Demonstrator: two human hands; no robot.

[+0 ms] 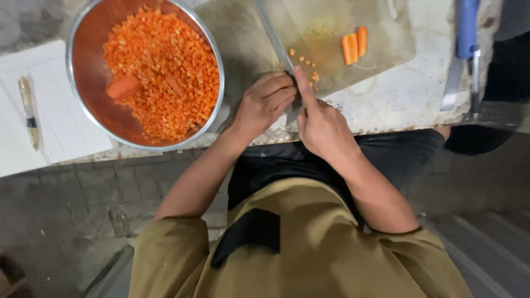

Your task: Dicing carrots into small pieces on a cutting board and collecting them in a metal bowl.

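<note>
A long knife blade (pixel 274 38) slants across a worn cutting board (pixel 381 33) down to where my two hands meet at the table's edge. My right hand (pixel 323 129) wraps the knife's lower end, its index finger stretched along the blade. The curled fingers of my left hand (pixel 265 102) press against the blade from the other side. The handle is hidden under both hands. Two short carrot sticks (pixel 354 46) lie on the board, and a few diced bits (pixel 310 70) are by my fingertips. A steel bowl (pixel 70 66) at the left holds diced carrot (pixel 165 60).
Two larger carrot chunks (pixel 124 86) lie in the bowl. At the far left, a pen (pixel 28 110) rests on a sheet of lined paper (pixel 66 127). A blue-handled tool (pixel 466 30) lies at the table's right. The table edge (pixel 386 129) runs just behind my hands.
</note>
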